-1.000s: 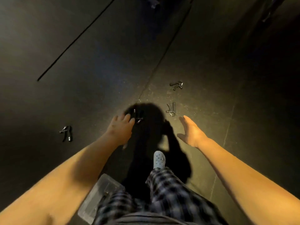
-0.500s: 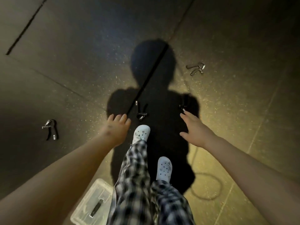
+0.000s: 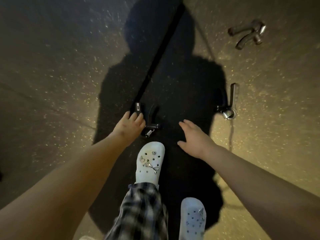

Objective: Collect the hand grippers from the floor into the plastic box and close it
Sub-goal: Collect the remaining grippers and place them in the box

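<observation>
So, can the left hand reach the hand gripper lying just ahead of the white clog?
Probably yes: the left hand is right beside that hand gripper, with nothing between them, though it is too dark to tell whether they touch.

Premises are presenting as an indoor gym or studio space: dark speckled rubber-type floor (image 3: 65,87) panels are meeting at a seam (image 3: 161,49), with hand grippers (image 3: 246,34) lying scattered about.

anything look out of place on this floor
Yes: three hand grippers lie scattered on the floor, each angled differently: one in shadow beside the left hand, one at the shadow's right edge, one farther off at upper right. A thin cable trails below the second.
</observation>
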